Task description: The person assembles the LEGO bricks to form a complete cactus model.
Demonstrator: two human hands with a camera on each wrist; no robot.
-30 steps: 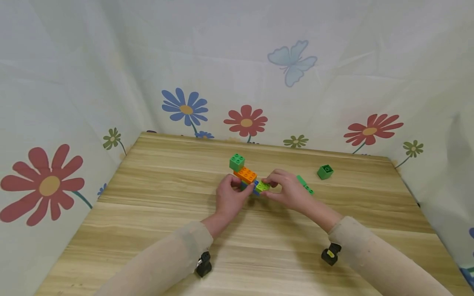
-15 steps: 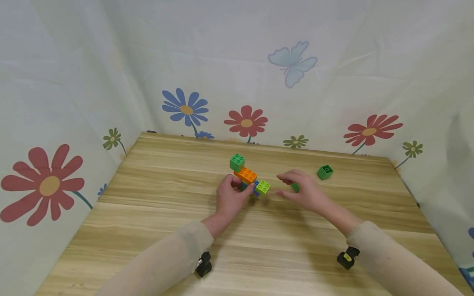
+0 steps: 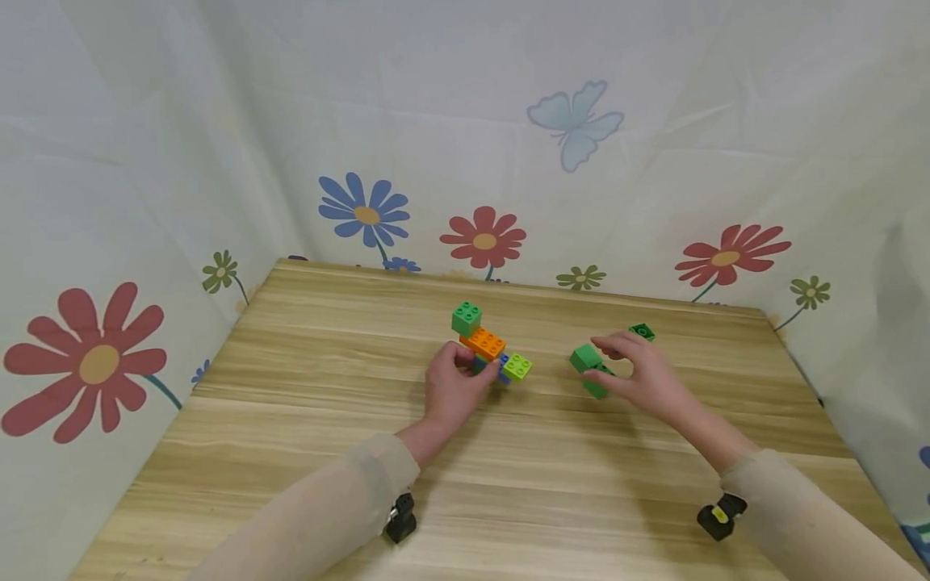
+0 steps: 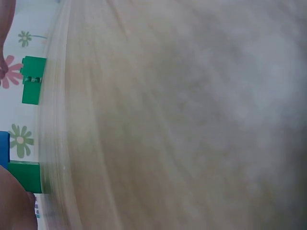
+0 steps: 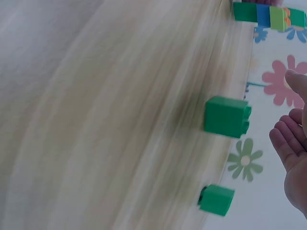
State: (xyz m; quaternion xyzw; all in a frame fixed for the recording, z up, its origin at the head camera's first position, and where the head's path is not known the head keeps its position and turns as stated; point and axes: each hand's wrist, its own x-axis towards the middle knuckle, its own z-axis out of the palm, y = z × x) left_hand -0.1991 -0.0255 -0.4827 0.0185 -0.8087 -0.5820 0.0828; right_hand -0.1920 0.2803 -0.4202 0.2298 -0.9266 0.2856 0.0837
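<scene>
My left hand (image 3: 454, 387) pinches a toy building-brick assembly at the table's middle. This stack joins an orange brick (image 3: 483, 343), a green brick (image 3: 466, 318) at its far left end, a blue brick (image 4: 4, 149) and a lime brick (image 3: 517, 367) at the right end; another green brick (image 4: 26, 176) sits underneath, partly hidden by my fingers. Farther right, my right hand (image 3: 647, 379) hovers with thumb and fingers spread, holding nothing. Beside its thumb stands a green brick piece (image 3: 585, 357), partly covered in the head view; the right wrist view shows the hand apart from the bricks.
Behind my right hand another green brick (image 3: 643, 332) lies on its side, mostly hidden in the head view. The wooden table (image 3: 349, 323) ends at a flower-printed cloth (image 3: 407, 105) at the back and sides. Small black cameras hang at both wrists.
My right hand has let go of the lime brick and moved right to the loose green piece. The left hand keeps its grip on the assembly, almost unmoved.
</scene>
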